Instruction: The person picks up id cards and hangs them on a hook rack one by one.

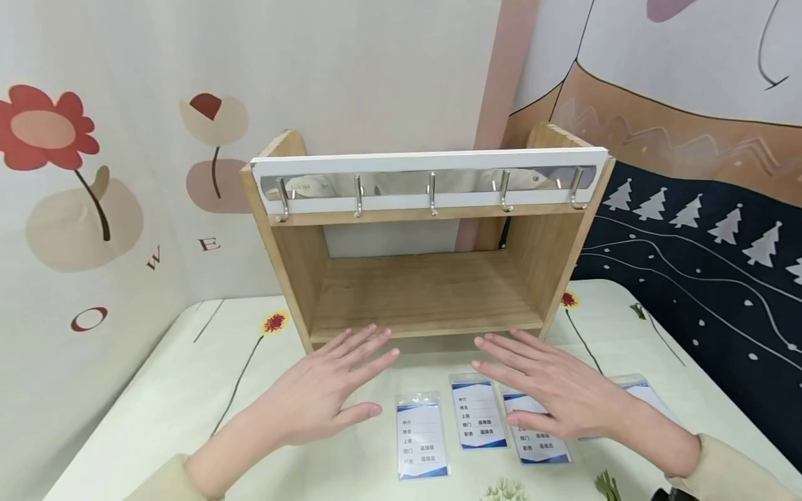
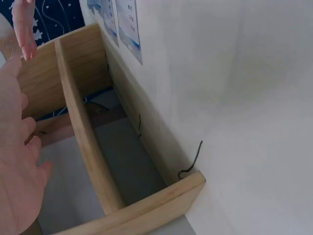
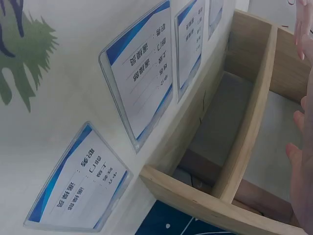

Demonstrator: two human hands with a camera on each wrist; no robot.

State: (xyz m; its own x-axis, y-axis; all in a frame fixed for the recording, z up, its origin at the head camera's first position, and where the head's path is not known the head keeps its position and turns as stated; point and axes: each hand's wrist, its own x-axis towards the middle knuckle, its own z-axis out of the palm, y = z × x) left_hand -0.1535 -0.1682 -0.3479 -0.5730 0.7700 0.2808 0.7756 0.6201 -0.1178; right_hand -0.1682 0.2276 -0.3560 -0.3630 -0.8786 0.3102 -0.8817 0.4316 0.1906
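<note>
My left hand hovers with spread, straight fingers before the lower left front of a wooden shelf. Across from it, my right hand is held the same way, palm down and holding nothing. Below and between them lie ID badges in clear sleeves: a left badge, a middle badge and a right badge partly hidden by my right hand. Beyond that wrist a further badge is partly covered by the forearm. Both wrist views show the shelf's wooden frame beside the hands.
Along the shelf's upper front runs a white board bearing a metal hook rail with several hooks. A pale flower-printed cloth covers the table. Printed curtains hang behind, and a dark tree-patterned one stands at the right. A small black object shows at the bottom edge.
</note>
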